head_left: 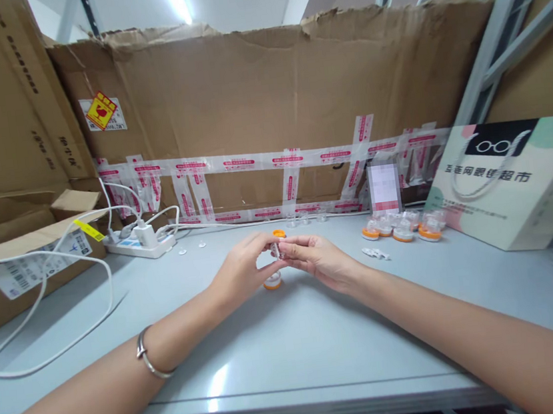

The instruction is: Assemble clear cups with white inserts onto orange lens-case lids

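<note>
As our left hand [244,265] and right hand [324,261] work a closely pinched clear part [276,251], we likely need steadiness next.

Forearms [435,315] slanted inward, left hand [241,265] and right hand [322,262] close together, both pinched.

Surface [275,361]: pale blue-grey. Small container [272,282]: orange and white. Cardboard panel [242,90]: plain brown. Tape [261,162]: white, pink-red print.
</note>
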Motion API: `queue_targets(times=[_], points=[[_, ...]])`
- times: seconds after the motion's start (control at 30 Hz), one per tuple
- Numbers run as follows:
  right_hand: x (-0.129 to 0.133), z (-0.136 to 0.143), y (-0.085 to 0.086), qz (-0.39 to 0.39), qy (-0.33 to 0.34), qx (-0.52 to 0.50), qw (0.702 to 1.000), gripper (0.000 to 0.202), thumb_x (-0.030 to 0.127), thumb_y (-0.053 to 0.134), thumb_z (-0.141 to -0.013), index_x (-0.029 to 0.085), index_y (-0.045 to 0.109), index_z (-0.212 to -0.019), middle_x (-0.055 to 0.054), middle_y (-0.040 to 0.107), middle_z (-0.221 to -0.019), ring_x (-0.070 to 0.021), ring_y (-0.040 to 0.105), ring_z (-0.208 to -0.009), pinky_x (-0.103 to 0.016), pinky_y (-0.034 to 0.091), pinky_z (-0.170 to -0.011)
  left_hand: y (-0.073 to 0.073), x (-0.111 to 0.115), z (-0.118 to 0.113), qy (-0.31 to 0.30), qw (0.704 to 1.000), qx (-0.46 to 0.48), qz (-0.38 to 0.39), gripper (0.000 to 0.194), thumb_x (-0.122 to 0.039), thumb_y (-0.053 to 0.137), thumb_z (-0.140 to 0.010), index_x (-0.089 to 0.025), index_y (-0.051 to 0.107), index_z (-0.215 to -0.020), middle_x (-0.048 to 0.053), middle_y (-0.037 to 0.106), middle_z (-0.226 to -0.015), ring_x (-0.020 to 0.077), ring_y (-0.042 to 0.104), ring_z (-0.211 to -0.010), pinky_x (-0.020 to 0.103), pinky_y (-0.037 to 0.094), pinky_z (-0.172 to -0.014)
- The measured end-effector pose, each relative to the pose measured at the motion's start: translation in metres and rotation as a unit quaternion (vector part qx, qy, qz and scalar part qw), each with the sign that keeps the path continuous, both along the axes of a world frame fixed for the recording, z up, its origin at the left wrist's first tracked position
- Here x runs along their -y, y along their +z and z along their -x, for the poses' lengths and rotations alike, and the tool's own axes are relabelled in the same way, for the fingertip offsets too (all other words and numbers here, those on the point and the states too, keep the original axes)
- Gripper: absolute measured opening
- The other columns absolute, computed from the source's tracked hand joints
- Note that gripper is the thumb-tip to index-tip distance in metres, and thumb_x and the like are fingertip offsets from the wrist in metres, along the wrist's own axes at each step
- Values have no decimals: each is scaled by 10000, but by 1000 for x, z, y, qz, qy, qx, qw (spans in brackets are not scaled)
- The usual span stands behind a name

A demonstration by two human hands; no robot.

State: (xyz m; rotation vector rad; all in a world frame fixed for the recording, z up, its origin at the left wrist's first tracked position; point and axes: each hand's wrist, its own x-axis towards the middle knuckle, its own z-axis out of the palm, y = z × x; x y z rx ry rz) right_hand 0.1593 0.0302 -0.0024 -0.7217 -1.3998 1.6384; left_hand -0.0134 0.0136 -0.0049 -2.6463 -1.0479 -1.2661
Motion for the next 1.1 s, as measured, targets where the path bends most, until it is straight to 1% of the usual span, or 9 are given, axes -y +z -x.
queue_targets(times=[0.13,0.23,0.37,0.53,0.7,0.8,0.97,1.1], points=[[-1,-1,0,17,-20,-8,1000,246,308,745,-627,161,696,-818,-30,662,-868,-115,586,-829,-282,422,-883,1,0,1,8,1000,18,-21,244,-219,615,-785,-173,564,-1019,41,621,-902,144,576,-821,266,479,-727],[0,-1,0,19,-20,-12,1000,234,308,745,-628,170,693,-811,-18,655,-837,-109,583,-807,-282,421,-871,-1,0,1,-2,999,14,-37,263,-218,600,-798,-174,569,-1055,57,616,-950,148,583,-852,275,487,-749],[2,1,0,11,-7,-7,1000,239,331,745,-625,186,691,-807,-10,651,-814,-109,577,-779,-298,423,-844,-4,-2,1,-20,998,-7,-57,282,-229,576,-818,-181,573,-1095,74,613,-960,162,581,-871,304,494,-770],[1,2,-2,2,-23,-13,1000,242,330,747,-620,181,691,-802,-7,648,-792,-108,571,-747,-293,425,-811,-4,0,0,-17,996,-12,-89,347,-249,585,-813,-179,526,-1148,76,626,-956,169,584,-869,316,490,-774],[2,2,-3,3,-27,-7,1000,232,315,750,-619,175,691,-794,6,637,-726,-94,564,-689,-282,434,-778,0,3,0,-15,997,-17,-67,254,-244,602,-799,-167,575,-1039,61,631,-898,163,575,-829,308,474,-757],[2,2,-2,4,-29,-4,1000,237,316,750,-620,166,690,-794,2,636,-716,-100,574,-688,-285,447,-775,0,3,0,-19,997,-9,-70,235,-231,608,-793,-157,582,-1015,63,623,-898,164,565,-826,304,472,-749],[3,2,0,-13,2,8,1000,229,317,728,-654,159,691,-815,-28,655,-797,-133,597,-788,-314,450,-835,-1,2,-2,-14,996,0,-85,229,-237,606,-795,-158,585,-1009,59,586,-872,157,541,-810,288,472,-721],[3,3,-1,-37,-3,19,999,230,302,735,-648,156,687,-818,-43,661,-831,-155,603,-829,-329,451,-834,-1,3,-3,-10,995,-4,-102,225,-272,586,-810,-160,584,-1006,53,565,-843,152,531,-777,292,474,-701]])
